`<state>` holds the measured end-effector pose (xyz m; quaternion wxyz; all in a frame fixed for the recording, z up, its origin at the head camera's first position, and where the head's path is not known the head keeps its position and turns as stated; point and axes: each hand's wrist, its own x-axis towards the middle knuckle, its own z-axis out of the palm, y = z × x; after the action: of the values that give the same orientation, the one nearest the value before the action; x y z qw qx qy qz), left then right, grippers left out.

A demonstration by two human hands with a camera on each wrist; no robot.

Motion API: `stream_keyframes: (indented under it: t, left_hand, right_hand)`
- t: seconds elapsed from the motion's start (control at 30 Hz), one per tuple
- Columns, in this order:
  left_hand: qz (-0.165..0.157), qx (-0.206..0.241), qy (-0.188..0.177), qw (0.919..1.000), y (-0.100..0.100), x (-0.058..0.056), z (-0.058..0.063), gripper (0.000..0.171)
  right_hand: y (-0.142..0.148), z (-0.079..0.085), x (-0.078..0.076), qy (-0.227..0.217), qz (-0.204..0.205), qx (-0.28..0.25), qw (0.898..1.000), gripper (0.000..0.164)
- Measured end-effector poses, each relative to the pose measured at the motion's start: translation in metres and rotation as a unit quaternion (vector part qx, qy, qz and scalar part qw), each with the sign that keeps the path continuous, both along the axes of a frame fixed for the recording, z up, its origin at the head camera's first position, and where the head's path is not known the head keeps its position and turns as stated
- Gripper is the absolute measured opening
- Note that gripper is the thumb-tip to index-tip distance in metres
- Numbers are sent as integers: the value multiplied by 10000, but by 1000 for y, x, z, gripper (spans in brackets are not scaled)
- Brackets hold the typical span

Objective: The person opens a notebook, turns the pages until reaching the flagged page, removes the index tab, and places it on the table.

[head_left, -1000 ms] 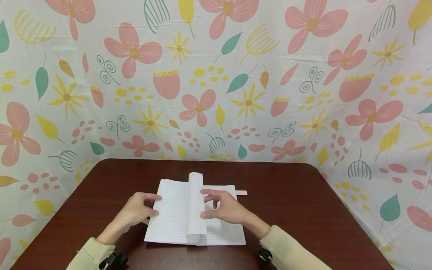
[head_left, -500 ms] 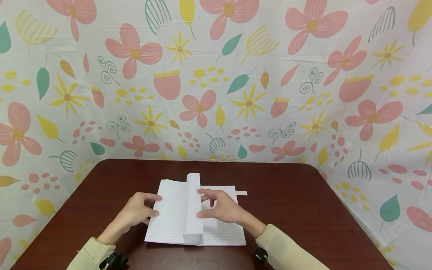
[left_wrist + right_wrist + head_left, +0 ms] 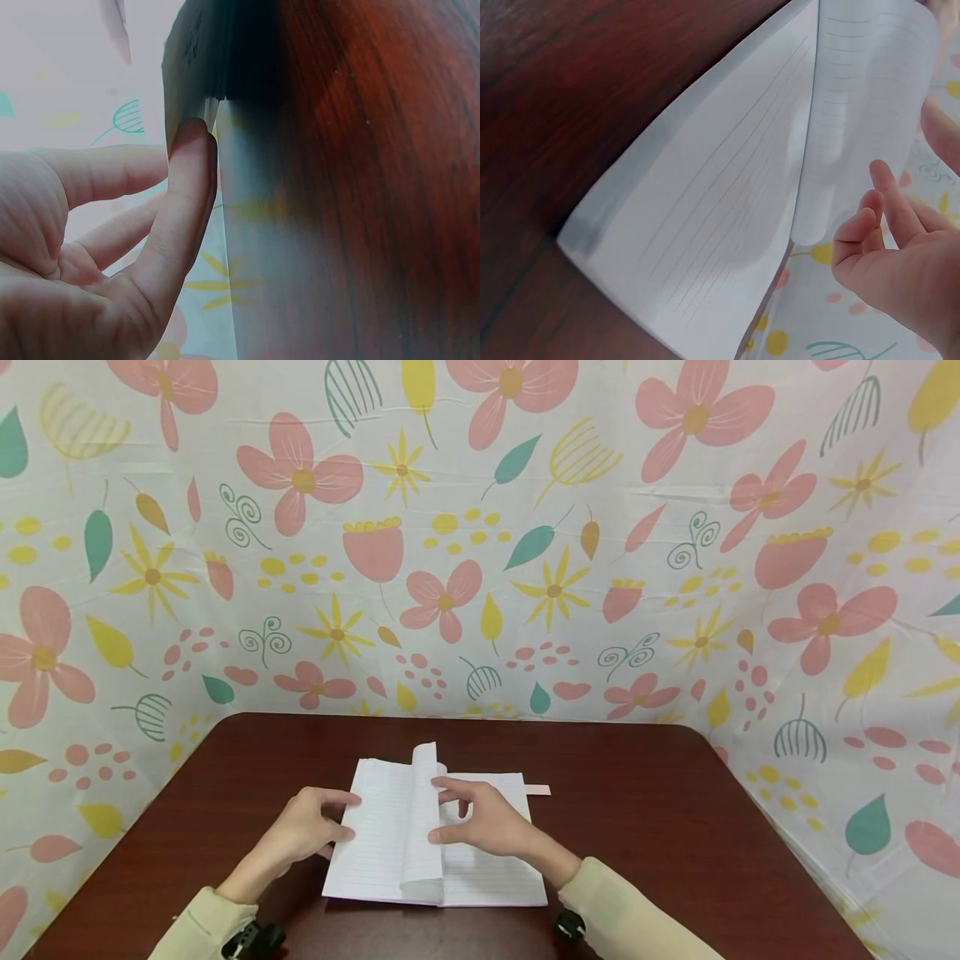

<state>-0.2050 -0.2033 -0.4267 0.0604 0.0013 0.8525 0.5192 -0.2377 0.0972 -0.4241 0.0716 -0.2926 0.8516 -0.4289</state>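
Note:
An open lined notebook point(image 3: 495, 881) lies on the table, its blank ruled pages up. Near its middle a page point(image 3: 422, 827) stands up, curling over toward the left half. At the left edge my left hand point(image 3: 303, 822) grips the notebook, thumb on top and fingers underneath; the left wrist view shows a finger under the cover point(image 3: 196, 56). Against the right side of the raised page are the thumb and forefinger of my right hand point(image 3: 483, 818), set apart from each other. The right wrist view shows the forefinger fairly straight against the page, other fingers bent.
A pale pink tab point(image 3: 537, 790) sticks out past the notebook's right edge. The dark reddish-brown table point(image 3: 637, 827) extends on all sides of the notebook. Behind and beside it hangs a floral cloth point(image 3: 480, 543).
My right hand has moved slightly left, pushing the raised page over toward the left half. More of the right-hand page shows. The left hand stays in place.

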Motion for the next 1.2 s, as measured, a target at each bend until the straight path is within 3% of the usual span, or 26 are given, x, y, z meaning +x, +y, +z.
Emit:
stream_keyframes:
  t: [0.73,1.2]
  left_hand:
    - [15,-62,11,10000,2,0,1,47]
    - [23,-54,-1,10000,1,-1,0,47]
  right_hand:
    - [-9,-7,2,85,2,-119,9999,100]
    - [-10,-8,0,33,-16,269,9996,77]
